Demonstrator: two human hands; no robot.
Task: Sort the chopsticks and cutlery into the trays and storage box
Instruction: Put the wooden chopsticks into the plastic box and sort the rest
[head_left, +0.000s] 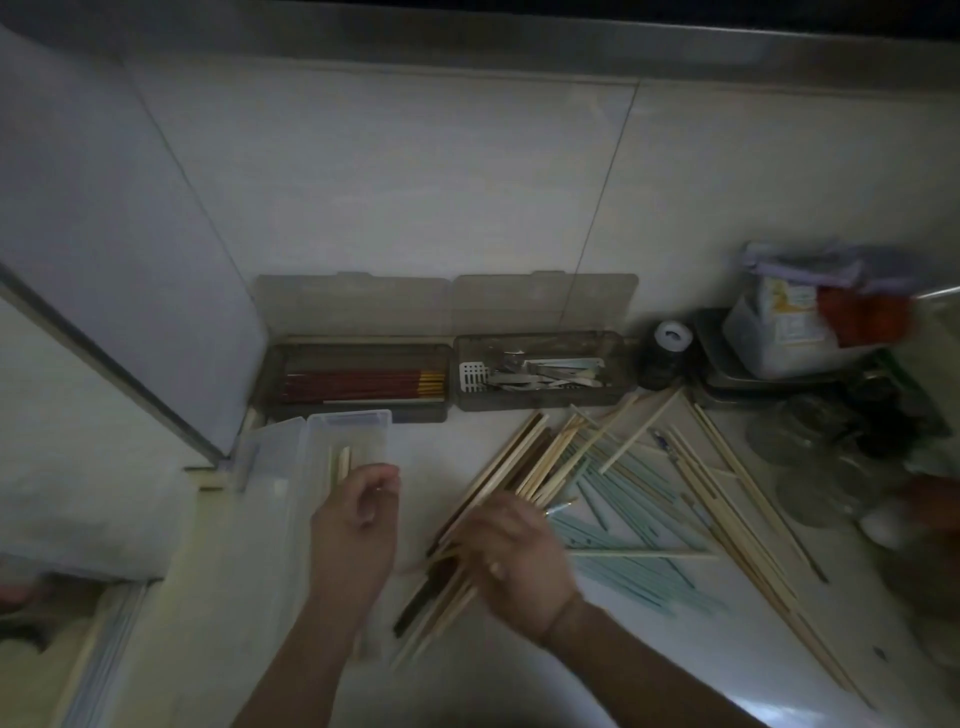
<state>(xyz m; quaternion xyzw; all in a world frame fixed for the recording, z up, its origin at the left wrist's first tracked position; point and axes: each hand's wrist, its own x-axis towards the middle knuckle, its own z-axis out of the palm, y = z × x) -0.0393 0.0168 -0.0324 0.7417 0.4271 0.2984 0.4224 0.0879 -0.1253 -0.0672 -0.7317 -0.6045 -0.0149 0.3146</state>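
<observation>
Chopsticks (524, 462) at frame centre: light, stiff, slippery; grasp mid-length. Right hand (511, 558) fingers grasp a bundle. Left hand (358, 514) loosely curled, holding nothing visible.

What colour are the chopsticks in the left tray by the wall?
Dark red chopsticks with yellow ends, seen in the head view.

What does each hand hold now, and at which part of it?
The right hand grips a bundle of wooden chopsticks near its lower end, though blur hides the exact fingers. The left hand is loosely curled and seems to hold nothing.
</observation>
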